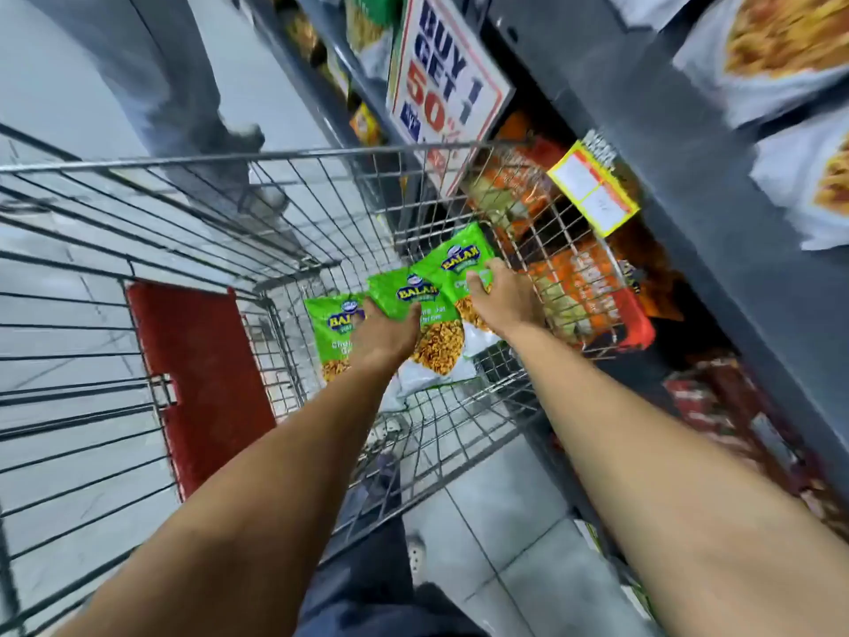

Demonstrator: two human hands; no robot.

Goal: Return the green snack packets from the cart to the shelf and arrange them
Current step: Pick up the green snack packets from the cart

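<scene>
Three green snack packets lie overlapping in the bottom of the wire cart [321, 154]. My left hand [383, 333] presses down over the left packet [333, 321] and the middle packet [399, 291], with its fingers curled on the middle one's lower edge. My right hand [498, 294] grips the right packet [455, 264] at its lower right side, close to the cart's right wall. Both arms reach down into the cart from above. The shelf [689, 186] stands directly to the right of the cart.
A red flap [197, 374] hangs on the cart's near-left wall. Orange packets [592, 296] and red packets [716, 406] fill the low shelf rows. A "Buy 1 Get 1 50%" sign [443, 80] and a yellow price tag [592, 188] stick out from the shelf. Another person's legs [183, 85] stand beyond the cart.
</scene>
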